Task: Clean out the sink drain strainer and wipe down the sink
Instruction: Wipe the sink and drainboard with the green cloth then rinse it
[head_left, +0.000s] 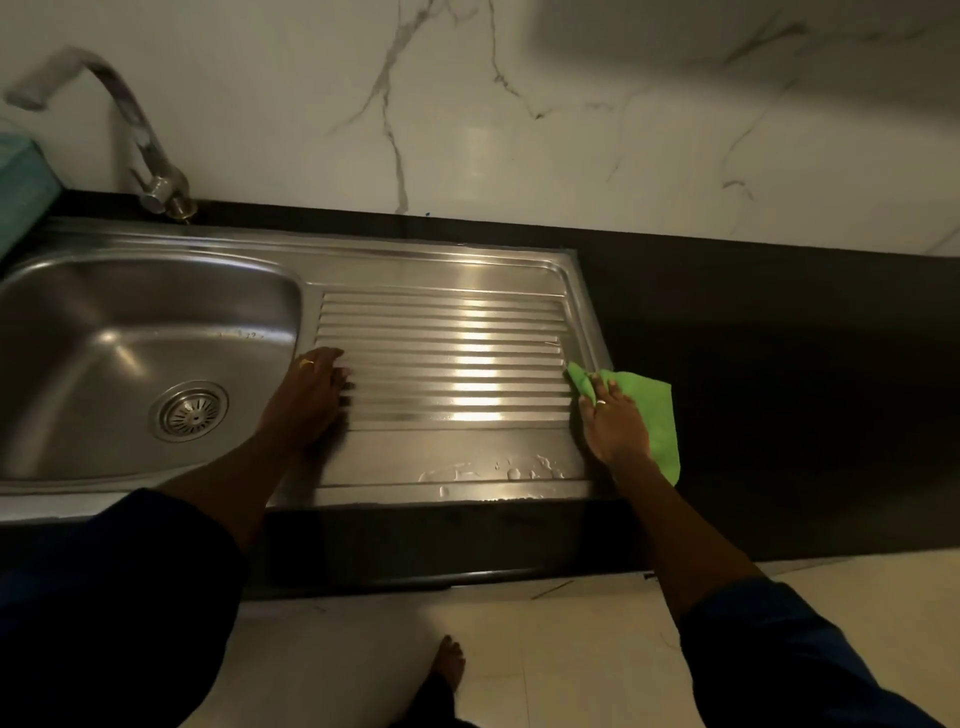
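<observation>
My right hand (615, 423) is lying flat on a green cloth (647, 410), fingers spread and pressing it down at the 3 o'clock edge of the sink (447, 270), half on the black counter (779, 364). My left hand (311, 397) is resting open on the ridged tray, holding nothing, fingers pointing toward 3 o'clock. The drain strainer (189, 410) is sitting in the bowl at 9 o'clock from my left hand. Water drops (498, 470) are lying at 6 o'clock on the tray.
</observation>
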